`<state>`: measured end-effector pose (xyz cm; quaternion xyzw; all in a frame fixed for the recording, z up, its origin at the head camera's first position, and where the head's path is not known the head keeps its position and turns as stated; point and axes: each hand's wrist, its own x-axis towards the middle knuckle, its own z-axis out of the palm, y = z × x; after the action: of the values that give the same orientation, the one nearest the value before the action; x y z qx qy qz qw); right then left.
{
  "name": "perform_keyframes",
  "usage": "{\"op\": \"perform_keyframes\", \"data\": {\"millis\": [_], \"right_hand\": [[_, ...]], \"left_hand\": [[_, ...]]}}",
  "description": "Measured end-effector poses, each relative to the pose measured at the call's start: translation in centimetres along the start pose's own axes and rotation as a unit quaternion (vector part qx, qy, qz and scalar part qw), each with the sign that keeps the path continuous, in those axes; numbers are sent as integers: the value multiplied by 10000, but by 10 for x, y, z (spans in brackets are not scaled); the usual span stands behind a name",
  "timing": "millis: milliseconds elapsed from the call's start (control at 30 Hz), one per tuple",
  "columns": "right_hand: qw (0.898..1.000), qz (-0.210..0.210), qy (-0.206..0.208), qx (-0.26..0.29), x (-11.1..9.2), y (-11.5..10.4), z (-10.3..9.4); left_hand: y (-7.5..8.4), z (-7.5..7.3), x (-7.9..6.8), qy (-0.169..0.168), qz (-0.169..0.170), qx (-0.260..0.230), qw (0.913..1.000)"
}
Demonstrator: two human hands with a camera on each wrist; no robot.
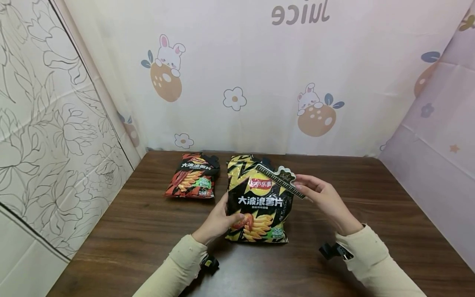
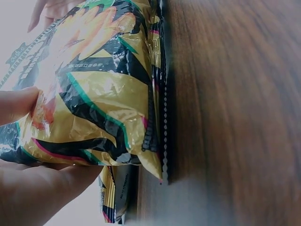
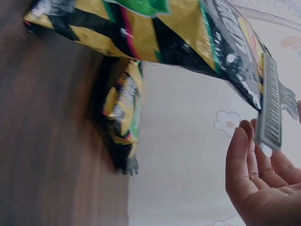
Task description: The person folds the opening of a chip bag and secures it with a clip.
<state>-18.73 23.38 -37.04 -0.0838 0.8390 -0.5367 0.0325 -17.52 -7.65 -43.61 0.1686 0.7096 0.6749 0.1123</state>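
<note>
A yellow-and-black chip bag (image 1: 256,202) stands tilted on the table in the middle of the head view. My left hand (image 1: 219,220) grips its lower left side, thumb over the front and fingers behind. Across the upper right corner of the bag slants a long ridged bag clip (image 1: 280,179) with a cloud-shaped tab. At the clip's lower right end, my right hand (image 1: 324,196) pinches it between thumb and fingers. The right wrist view shows the clip (image 3: 270,103) edge-on at the bag's top.
Behind the held bag is a second yellow-and-black bag (image 3: 124,103), largely hidden in the head view. A red-and-black chip bag (image 1: 194,177) lies at the back left, a dark clip at its top corner. Patterned curtains (image 1: 237,62) border the brown wooden table (image 1: 148,247).
</note>
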Motion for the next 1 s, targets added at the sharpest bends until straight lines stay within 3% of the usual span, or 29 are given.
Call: {"op": "perform_keyframes", "data": {"millis": [267,467,700,1000], "right_hand": [[9889,447,-519,1317,-5,12,11],[9787,641,-671,1829,-5,19,23],[9721,916,-906,1959,-7,26,33],[9757,683,-1310,1619,-8,30,40]], "left_hand": [[0,0,0,-37,7,-117,9999],[2,0,0,-41,90,-49,9999],[2,1,0,-33,75,30,10000],[2,0,0,-27,80,-57,9999]]}}
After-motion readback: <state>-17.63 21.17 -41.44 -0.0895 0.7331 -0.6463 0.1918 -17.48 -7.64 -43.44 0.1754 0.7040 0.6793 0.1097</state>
